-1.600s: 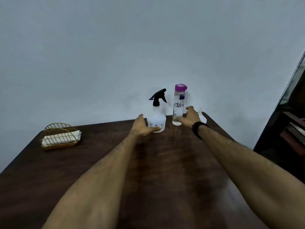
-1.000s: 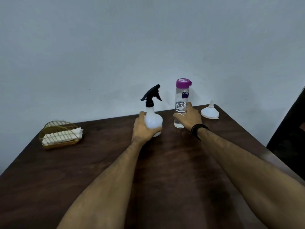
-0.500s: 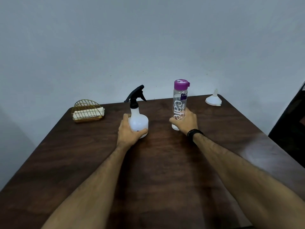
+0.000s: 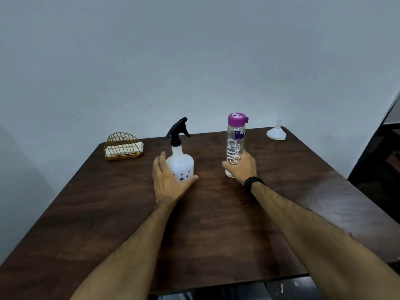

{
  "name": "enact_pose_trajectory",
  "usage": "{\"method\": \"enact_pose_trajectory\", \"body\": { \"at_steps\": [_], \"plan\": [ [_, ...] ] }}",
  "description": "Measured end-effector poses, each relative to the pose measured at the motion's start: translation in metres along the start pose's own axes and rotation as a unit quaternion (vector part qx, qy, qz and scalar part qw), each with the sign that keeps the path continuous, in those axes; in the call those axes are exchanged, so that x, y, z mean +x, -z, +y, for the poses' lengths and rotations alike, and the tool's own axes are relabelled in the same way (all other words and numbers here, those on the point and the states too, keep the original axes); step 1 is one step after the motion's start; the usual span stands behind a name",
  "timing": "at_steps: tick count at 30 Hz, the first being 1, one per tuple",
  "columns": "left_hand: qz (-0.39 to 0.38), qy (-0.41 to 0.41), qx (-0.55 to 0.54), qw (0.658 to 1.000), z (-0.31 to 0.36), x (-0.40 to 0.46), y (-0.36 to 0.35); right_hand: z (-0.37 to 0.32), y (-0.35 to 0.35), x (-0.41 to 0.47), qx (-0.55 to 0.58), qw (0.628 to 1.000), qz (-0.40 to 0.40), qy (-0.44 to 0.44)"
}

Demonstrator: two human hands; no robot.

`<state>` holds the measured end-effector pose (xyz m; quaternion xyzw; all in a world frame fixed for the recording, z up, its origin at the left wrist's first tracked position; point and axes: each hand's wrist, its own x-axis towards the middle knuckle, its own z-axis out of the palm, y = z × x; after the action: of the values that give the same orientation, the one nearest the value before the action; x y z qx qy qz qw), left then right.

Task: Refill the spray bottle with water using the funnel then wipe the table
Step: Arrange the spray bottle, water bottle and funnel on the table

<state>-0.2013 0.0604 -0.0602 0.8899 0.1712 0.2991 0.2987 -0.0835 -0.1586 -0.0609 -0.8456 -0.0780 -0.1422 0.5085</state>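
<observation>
The funnel [image 4: 276,133] sat upper right, nearer the right hand [image 4: 242,167] gripping the water bottle [image 4: 235,144]; the left hand [image 4: 167,180] loosely cupped the upright spray bottle [image 4: 180,161]

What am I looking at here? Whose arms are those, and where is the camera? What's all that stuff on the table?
Those arms belong to a person who wears a camera on the head, so you see what they see, looking forward and down. There is no robot here. The left hand cups the white spray bottle, the one with the black trigger on top; its fingers look fairly loose. The right hand holds a clear water bottle with a purple cap. Both bottles stand upright on the dark wooden table. At the far right corner sits a small white funnel, upside down, untouched. At the far left is a gold wire holder with white napkins in it.
</observation>
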Motion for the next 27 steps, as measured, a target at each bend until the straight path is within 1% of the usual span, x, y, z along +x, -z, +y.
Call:
{"method": "enact_pose_trajectory", "body": {
  "at_steps": [2, 4, 5, 6, 7, 8, 9, 10, 12, 14, 15, 18, 21, 23, 27],
  "plan": [
    [0.084, -0.055, 0.057, 0.993, 0.011, -0.005, 0.001, 0.003, 0.001, -0.001, -0.004, 1.0, -0.008, 0.003],
    [0.166, -0.158, 0.09, 0.969, 0.026, -0.013, -0.001, 0.007, 0.001, -0.003, -0.007, 1.0, -0.022, 0.003],
    [0.181, -0.214, 0.093, 0.955, 0.033, -0.018, -0.004, 0.006, 0.002, -0.005, -0.007, 0.999, -0.031, 0.001],
    [0.172, -0.264, 0.088, 0.945, 0.039, -0.022, -0.009, 0.005, 0.003, -0.007, -0.003, 0.999, -0.041, -0.006],
    [0.139, -0.3, 0.079, 0.941, 0.046, -0.025, -0.014, 0.002, 0.005, -0.008, 0.006, 0.999, -0.05, -0.013],
    [0.084, -0.317, 0.07, 0.942, 0.052, -0.027, -0.019, 0.001, 0.008, -0.009, 0.015, 0.998, -0.059, -0.015],
    [0.02, -0.318, 0.066, 0.946, 0.058, -0.028, -0.023, 0.0, 0.012, -0.01, 0.018, 0.998, -0.065, -0.006],
    [-0.048, -0.298, 0.068, 0.951, 0.063, -0.029, -0.03, 0.002, 0.017, -0.01, 0.014, 0.998, -0.065, 0.01],
    [-0.165, -0.212, 0.082, 0.96, 0.066, -0.027, -0.042, 0.008, 0.028, -0.007, -0.002, 0.998, -0.052, 0.034],
    [-0.251, -0.126, 0.105, 0.954, 0.066, -0.022, -0.055, 0.021, 0.04, 0.003, -0.041, 0.998, -0.039, 0.022],
    [-0.279, -0.101, 0.123, 0.947, 0.067, -0.018, -0.062, 0.028, 0.047, 0.011, -0.08, 0.996, -0.037, 0.009],
    [-0.324, -0.069, 0.162, 0.93, 0.069, -0.005, -0.076, 0.051, 0.062, 0.038, -0.23, 0.971, -0.055, -0.032],
    [-0.334, -0.058, 0.184, 0.923, 0.074, 0.007, -0.088, 0.066, 0.071, 0.065, -0.305, 0.946, -0.086, -0.074],
    [-0.337, -0.06, 0.2, 0.918, 0.078, 0.013, -0.097, 0.074, 0.075, 0.085, -0.316, 0.939, -0.098, -0.097],
    [-0.34, -0.065, 0.199, 0.917, 0.082, 0.025, -0.111, 0.082, 0.081, 0.122, -0.237, 0.961, -0.066, -0.129]
  ]
}}
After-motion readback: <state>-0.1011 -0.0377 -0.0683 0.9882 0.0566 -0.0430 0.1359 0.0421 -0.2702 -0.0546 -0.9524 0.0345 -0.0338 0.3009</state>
